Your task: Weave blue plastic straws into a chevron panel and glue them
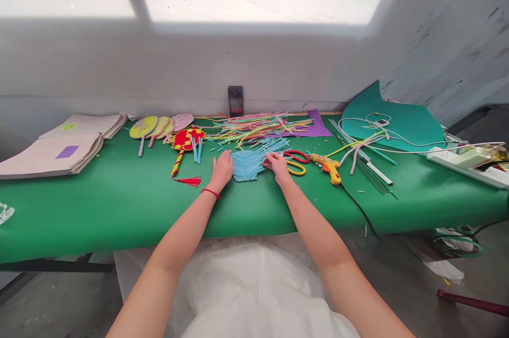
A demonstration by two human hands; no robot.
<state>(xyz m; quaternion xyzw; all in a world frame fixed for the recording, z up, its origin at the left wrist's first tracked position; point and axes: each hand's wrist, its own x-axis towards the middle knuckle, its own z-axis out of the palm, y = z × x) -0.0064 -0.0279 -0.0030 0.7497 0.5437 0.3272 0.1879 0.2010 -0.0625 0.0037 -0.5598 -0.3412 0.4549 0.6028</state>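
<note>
A blue panel of fuzzy strips [247, 166] is lying flat at the centre of the frame, its strips slanting in a chevron and sticking out unevenly at the upper right. The left hand [221, 171] is resting loosely spread along the panel's left edge, seemingly steadying it. The right hand [277, 165] is bending its fingers narrowly at the right edge; whether it is pinching a strip or something else, I cannot tell. Working this well probably means pressing lightly, since loose strips could be shifting, and squaring the ragged edge without bending the chevron. Just right of the panel, scissor handles [305, 158] are lying near the right hand, so fingers should be minding the blades. Farther right, a glue gun [333, 171] is resting on the green bench [167, 216], its tip best left untouched. Behind, coloured strips [246, 128] are lying heaped.
</note>
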